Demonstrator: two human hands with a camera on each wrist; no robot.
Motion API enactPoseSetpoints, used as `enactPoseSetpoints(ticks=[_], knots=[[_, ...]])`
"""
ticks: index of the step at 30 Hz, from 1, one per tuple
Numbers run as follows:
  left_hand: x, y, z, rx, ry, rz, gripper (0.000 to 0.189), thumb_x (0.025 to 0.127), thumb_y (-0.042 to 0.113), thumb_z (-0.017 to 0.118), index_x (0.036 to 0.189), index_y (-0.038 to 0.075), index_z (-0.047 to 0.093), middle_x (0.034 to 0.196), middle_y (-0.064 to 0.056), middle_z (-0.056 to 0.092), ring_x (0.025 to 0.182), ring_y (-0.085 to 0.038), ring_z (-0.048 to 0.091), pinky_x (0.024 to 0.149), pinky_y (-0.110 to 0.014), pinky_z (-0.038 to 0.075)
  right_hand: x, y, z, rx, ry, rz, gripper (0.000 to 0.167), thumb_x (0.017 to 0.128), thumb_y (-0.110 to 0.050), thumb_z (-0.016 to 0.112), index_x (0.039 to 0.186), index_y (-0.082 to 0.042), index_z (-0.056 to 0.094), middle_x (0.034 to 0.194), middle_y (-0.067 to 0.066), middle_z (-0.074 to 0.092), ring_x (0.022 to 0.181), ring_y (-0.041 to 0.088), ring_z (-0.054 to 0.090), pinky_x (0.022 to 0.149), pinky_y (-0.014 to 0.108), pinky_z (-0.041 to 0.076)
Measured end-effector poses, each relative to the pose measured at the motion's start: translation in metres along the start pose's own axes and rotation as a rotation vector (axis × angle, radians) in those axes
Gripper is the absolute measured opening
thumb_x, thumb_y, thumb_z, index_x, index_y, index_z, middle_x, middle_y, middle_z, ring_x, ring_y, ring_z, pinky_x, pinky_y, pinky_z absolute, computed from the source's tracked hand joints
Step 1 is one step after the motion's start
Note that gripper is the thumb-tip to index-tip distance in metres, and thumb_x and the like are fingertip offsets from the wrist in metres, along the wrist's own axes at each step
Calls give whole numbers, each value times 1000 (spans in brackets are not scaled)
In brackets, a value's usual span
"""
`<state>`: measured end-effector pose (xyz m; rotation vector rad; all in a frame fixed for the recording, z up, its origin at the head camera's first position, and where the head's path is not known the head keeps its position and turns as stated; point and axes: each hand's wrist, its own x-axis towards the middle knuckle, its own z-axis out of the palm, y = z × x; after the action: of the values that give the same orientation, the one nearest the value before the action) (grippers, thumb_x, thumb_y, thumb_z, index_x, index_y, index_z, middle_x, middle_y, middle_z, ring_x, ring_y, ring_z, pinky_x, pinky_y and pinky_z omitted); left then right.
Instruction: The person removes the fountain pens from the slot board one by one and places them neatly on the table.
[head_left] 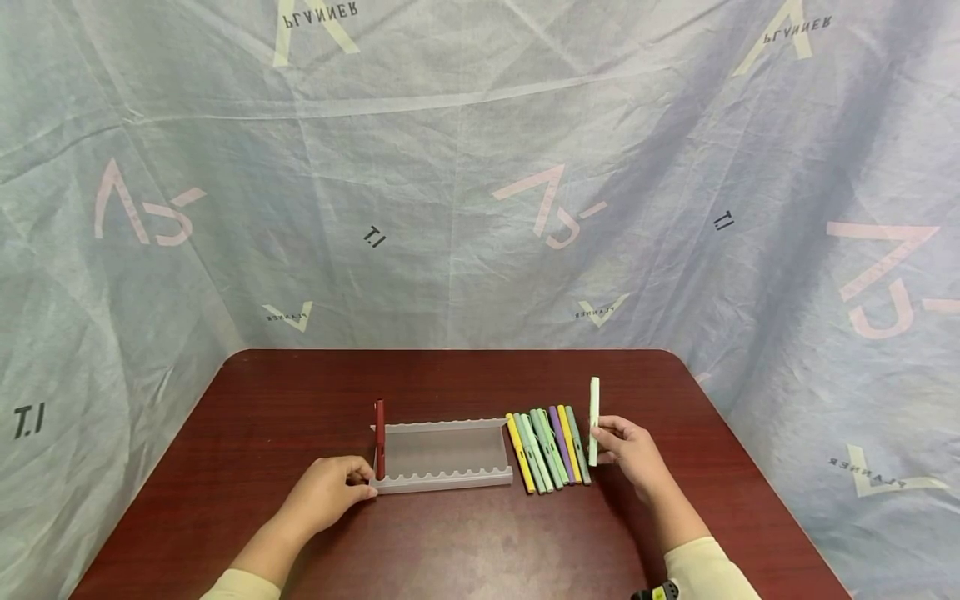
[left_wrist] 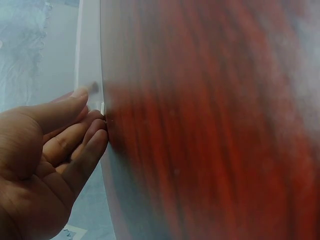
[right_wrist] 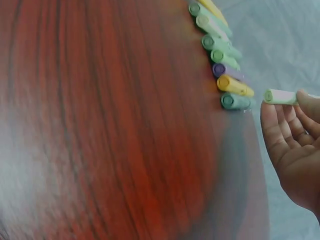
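My right hand (head_left: 633,454) pinches a pale green-white pen (head_left: 595,400) between thumb and fingers. That pen is held upright, a little right of the pen row; its round end also shows in the right wrist view. My left hand (head_left: 330,492) grips the near left corner of a grey pen rack (head_left: 442,482) with scalloped front and back edges. In the left wrist view, thumb and fingertips meet at the rack's end, the contact partly hidden. A dark red pen (head_left: 380,433) lies across the rack's leftmost notches.
Right of the rack, several pens lie side by side on the dark red wooden table (head_left: 450,550): yellow pens (head_left: 520,454), green pens (head_left: 550,450) and a purple pen (head_left: 560,442). A printed grey cloth (head_left: 450,283) hangs behind and at both sides.
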<state>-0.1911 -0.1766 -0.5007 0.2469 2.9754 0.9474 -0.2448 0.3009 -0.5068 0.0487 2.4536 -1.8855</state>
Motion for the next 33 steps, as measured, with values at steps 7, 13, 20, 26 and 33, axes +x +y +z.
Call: enactPoseSetpoints(ticks=[7,13,20,26,33], knots=[[0,-2,1,0,0,8,14,79,22,81,82,26,68,74,17,63,73,-2,57,70,-30,48,3,15,-4,-23,-11,53,41,97,-18,62,127,10,54,109,21,67,82,18,65,69,35,57],[0,-2,1,-1,1,9,14,79,22,81,82,26,68,75,17,64,73,-2,58,71,-30,48,4,21,-3,-87,-9,92,37,95,-17,65,123,7,60,93,12,67,76,20,61,62,33,55],[-1,-1,2,2,-8,-2,14,80,23,81,82,27,68,75,17,63,74,-2,58,72,-31,48,2,21,2,-114,1,134,31,95,-16,65,117,6,64,92,12,65,77,20,62,64,36,58],[-1,-1,2,-1,-9,-4,14,80,22,81,82,27,68,74,17,63,73,-2,57,71,-30,48,2,19,7,-195,34,135,25,93,-17,67,109,2,68,90,12,65,75,21,61,62,37,57],[0,-2,2,-2,-5,-6,14,79,22,81,82,27,68,75,17,63,73,-2,57,71,-30,48,4,20,10,-262,70,140,22,92,-20,69,103,-1,68,90,11,65,72,20,61,60,36,57]])
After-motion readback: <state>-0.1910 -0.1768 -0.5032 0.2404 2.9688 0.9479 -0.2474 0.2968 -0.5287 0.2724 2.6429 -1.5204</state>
